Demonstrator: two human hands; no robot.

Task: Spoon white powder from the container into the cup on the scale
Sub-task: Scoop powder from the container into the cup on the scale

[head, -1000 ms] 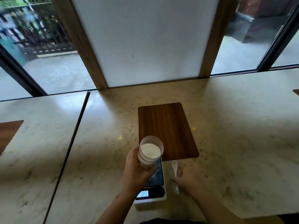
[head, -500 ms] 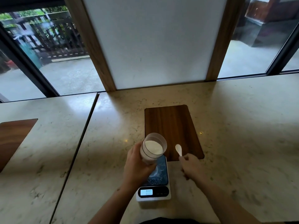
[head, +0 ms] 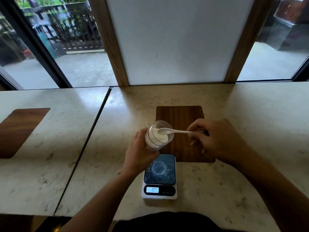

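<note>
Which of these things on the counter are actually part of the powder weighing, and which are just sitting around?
In use:
container of white powder, in the left hand
white spoon, in the right hand
clear cup
scale

Just there:
wooden mat
second wooden mat

Soft daylight enters through the windows (head: 83, 67) behind the worktop (head: 250, 131), leaving pale glare on the stone to the left of the left hand (head: 140, 153). Both forearms are dim and shadowed. Frame edges bow from wide-angle distortion, and the outdoor view is blurred.
</note>
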